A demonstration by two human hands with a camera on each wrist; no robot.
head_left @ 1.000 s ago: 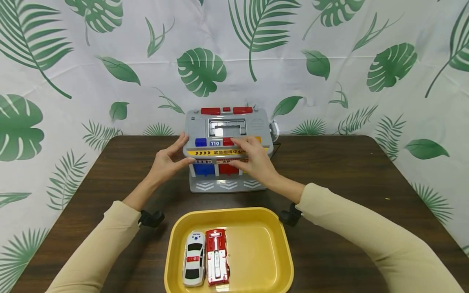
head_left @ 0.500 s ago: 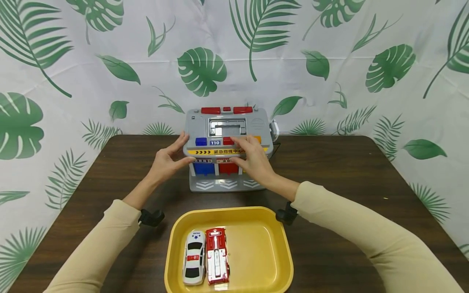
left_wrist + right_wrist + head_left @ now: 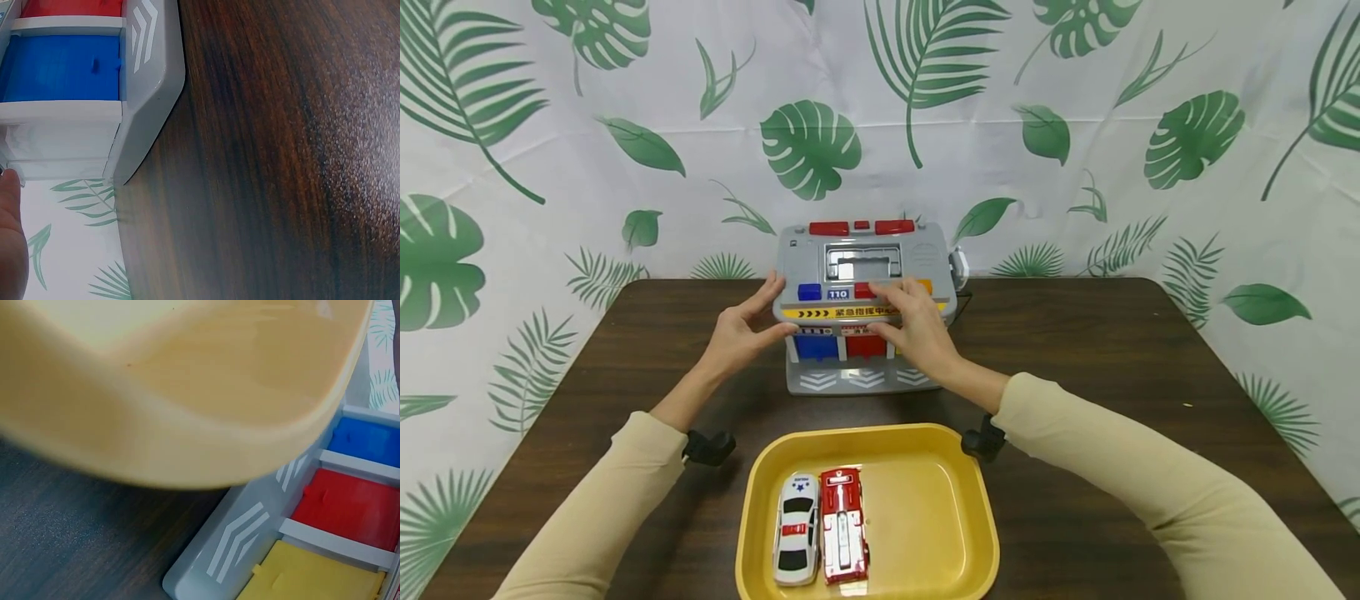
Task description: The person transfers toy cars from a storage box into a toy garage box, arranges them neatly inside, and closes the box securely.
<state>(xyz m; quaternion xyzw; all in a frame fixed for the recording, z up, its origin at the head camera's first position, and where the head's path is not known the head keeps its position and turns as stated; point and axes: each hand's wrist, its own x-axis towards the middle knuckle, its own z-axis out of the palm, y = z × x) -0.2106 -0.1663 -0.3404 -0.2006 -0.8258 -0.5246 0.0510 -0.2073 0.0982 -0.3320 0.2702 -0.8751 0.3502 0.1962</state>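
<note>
A grey toy garage [image 3: 865,382] with a yellow front strip and coloured doors stands at the back of the table. My left hand [image 3: 741,327] holds its left front corner, thumb at the front and fingers along the side. With the right hand [image 3: 922,329] I pinch the roof's front edge: a fingertip rests on the red button [image 3: 862,290] and the thumb sits below the strip. The blue door [image 3: 62,67] is down in the left wrist view. The right wrist view shows the red door [image 3: 350,509] and yellow door [image 3: 306,578], also down.
A yellow tray [image 3: 932,428] stands in front of the garage, below my wrists. A white toy police car [image 3: 796,533] and a red-and-white toy fire truck [image 3: 844,525] lie side by side in its left half. A leaf-patterned cloth [image 3: 955,192] hangs behind the table.
</note>
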